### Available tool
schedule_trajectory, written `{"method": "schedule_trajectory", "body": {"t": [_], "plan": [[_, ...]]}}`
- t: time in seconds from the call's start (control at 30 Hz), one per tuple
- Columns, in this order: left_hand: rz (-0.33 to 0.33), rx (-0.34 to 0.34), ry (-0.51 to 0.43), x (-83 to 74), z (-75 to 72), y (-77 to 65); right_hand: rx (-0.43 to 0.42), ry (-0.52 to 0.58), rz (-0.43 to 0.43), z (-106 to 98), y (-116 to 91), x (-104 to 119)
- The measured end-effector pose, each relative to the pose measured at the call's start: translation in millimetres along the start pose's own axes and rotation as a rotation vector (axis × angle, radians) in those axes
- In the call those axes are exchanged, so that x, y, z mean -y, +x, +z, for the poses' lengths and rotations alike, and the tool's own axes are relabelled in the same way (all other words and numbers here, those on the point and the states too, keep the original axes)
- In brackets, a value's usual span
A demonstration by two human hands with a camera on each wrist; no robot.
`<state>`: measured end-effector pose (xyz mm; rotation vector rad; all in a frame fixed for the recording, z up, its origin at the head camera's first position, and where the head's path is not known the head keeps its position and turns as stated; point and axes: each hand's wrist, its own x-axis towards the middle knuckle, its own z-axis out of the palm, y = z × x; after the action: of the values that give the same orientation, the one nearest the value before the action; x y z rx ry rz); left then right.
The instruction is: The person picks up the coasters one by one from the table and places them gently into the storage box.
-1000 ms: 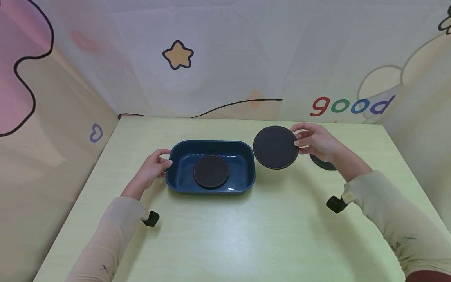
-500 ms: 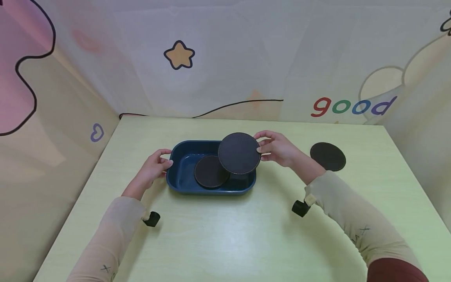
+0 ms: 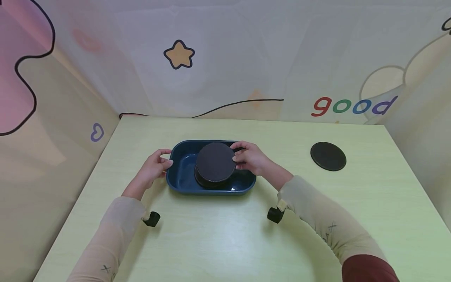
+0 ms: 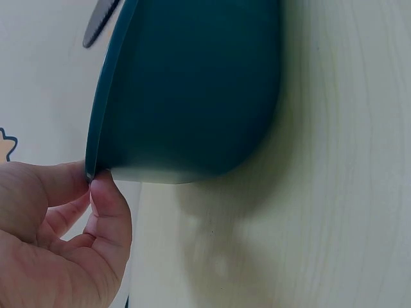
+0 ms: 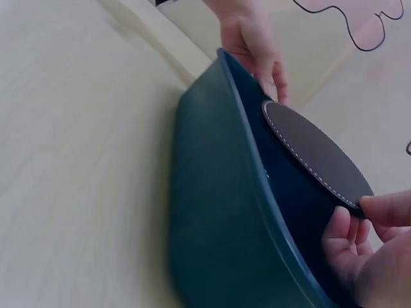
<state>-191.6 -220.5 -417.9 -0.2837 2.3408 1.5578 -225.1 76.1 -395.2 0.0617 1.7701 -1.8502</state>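
A deep blue rectangular dish with rounded corners stands on the table. My left hand pinches its left rim between thumb and fingers, as the left wrist view shows up close at the dish wall. My right hand pinches the right edge of a round black coaster with pale edge stitching. The right wrist view has this coaster tilted at the level of the dish's opening. Beneath it, mostly hidden, a second round coaster lies on the dish floor.
Another round black coaster lies flat on the pale wooden table, right of the dish. A printed cloth backdrop rises behind the table's far edge. A small black wrist camera hangs under each sleeve.
My right hand has carried the held coaster leftward from beside the dish to over the coaster inside it, lower now. The coaster on the table has come into full view. My left hand stays put.
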Motion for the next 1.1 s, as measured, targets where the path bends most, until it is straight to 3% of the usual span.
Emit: {"method": "schedule_trajectory", "body": {"t": [0.37,0.87,1.1], "plan": [[-0.005,-0.002,0.007,-2.1,0.0,-1.2,-0.112,-0.048,0.079,23.1,16.6,-16.2],[-0.01,0.0,0.001,-2.0,-0.4,-0.9,-0.214,-0.138,0.146,25.3,30.2,-26.9],[-0.008,-0.002,0.003,-0.9,-0.1,-0.3,-0.26,-0.269,0.139,25.6,35.7,-31.1]]}}
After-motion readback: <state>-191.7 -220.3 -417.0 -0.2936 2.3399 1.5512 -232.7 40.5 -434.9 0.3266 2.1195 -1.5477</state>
